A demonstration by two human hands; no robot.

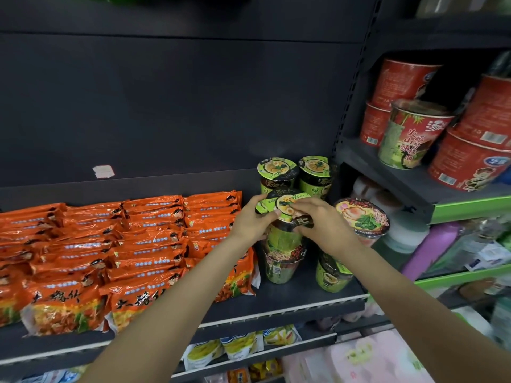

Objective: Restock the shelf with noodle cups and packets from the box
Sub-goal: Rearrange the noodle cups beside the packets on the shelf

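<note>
A green noodle cup (284,214) sits stacked on top of another cup (280,265) on the dark shelf (290,299). My left hand (253,221) grips its lid rim from the left. My right hand (320,219) grips the rim from the right, fingers curled over the lid. Two more green cups (276,171) (315,172) stand behind. Another green cup (330,275) stands partly hidden under my right forearm. A pink-lidded bowl (362,217) stands to the right. The box is not in view.
Rows of orange noodle packets (124,244) fill the left of the shelf. Red noodle bowls (467,161) and a green-red cup (412,134) stand on the higher right shelf (414,189). A lower shelf holds yellow packets (237,346). Bare shelf back panel above.
</note>
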